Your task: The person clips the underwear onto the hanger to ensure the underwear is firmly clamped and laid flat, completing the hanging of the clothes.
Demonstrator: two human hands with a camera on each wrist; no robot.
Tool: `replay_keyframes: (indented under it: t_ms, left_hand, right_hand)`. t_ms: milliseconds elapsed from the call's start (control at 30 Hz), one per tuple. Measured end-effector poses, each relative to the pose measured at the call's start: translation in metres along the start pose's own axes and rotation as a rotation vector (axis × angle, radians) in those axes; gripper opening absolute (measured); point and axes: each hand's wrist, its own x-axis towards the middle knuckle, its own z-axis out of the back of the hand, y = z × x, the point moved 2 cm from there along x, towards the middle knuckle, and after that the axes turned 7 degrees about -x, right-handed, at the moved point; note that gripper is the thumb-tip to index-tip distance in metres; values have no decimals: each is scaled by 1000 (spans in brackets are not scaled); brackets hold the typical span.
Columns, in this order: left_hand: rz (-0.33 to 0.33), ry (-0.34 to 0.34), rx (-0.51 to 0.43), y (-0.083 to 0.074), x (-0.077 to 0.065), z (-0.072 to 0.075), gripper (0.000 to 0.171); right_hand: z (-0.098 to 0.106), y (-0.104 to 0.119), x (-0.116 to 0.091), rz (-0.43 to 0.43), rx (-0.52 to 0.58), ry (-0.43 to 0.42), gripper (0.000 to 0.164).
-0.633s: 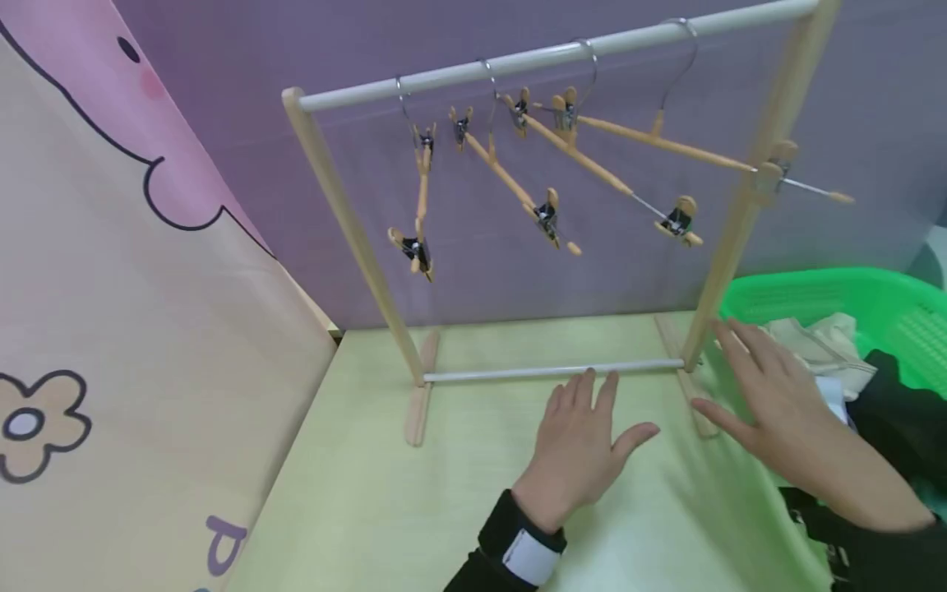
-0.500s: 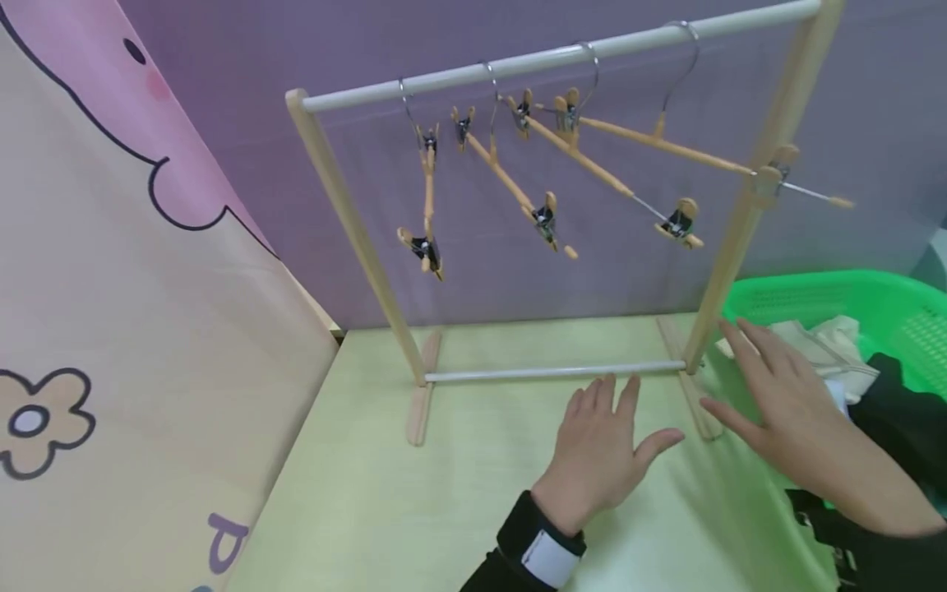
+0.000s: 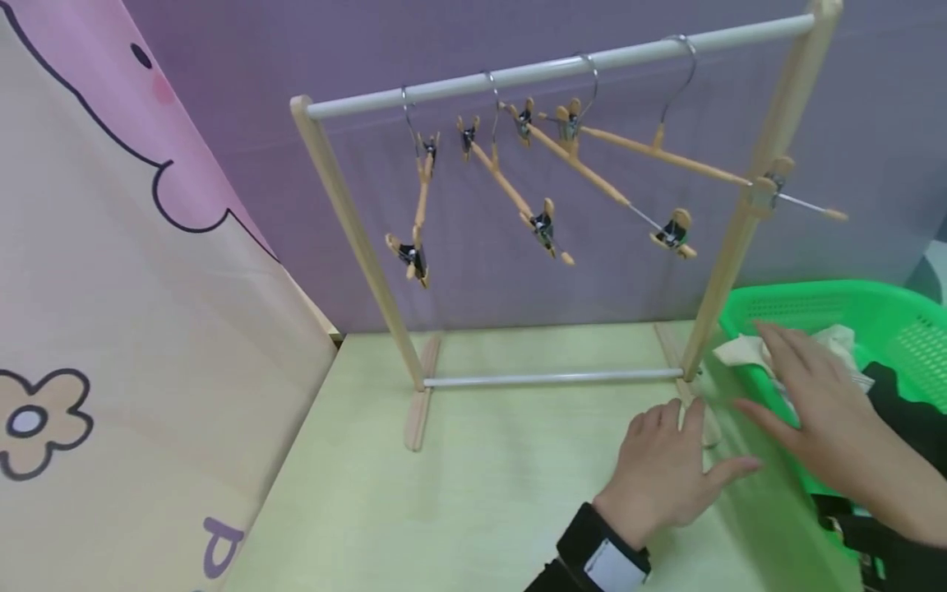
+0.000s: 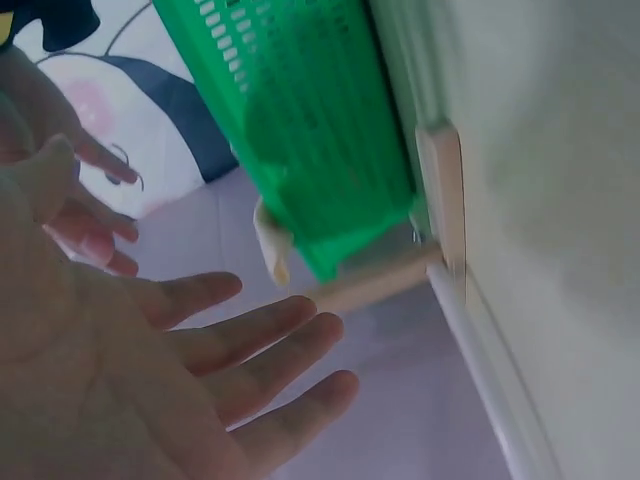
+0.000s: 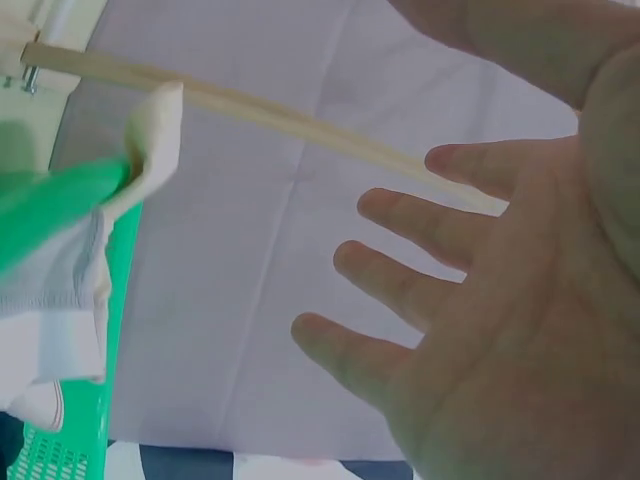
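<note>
My left hand [image 3: 666,473] hovers over the pale green table [image 3: 355,510], in front of the rack's right foot, fingers extended and holding nothing. Its bare palm [image 4: 130,370] shows in the left wrist view. To the right, my right hand [image 3: 832,403] is above the near side of a green plastic basket [image 3: 799,300], fingers straight and spread, also holding nothing. Cream cloth [image 3: 740,351] hangs over the basket's rim, partly hidden by that hand. Dark cloth [image 3: 906,415] lies beside it in the basket. The right wrist view shows white and grey cloth [image 5: 60,300] at the basket's edge.
Behind my hands stands a wooden garment rack with a white top rail [image 3: 533,72] and a lower bar [image 3: 547,379]. Several clip hangers, such as the leftmost hanger [image 3: 423,197], hang from the rail. A purple backdrop [image 3: 222,74] is behind; a printed cloth [image 3: 148,329] flanks the left.
My left hand has moved right, from the lower bar's middle to near the rack's right foot. My right hand has shifted slightly right, further over the basket. Both stay empty.
</note>
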Motion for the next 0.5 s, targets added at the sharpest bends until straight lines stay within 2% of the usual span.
replay_keyframes:
  t_ms: [300, 500]
  left_hand:
    - [5, 20, -102, -27, 14, -20, 78]
    - [12, 19, -165, -42, 24, -29, 74]
  right_hand:
    - [4, -12, -6, -8, -13, -18, 87]
    - [1, -16, -7, -57, 17, 45, 89]
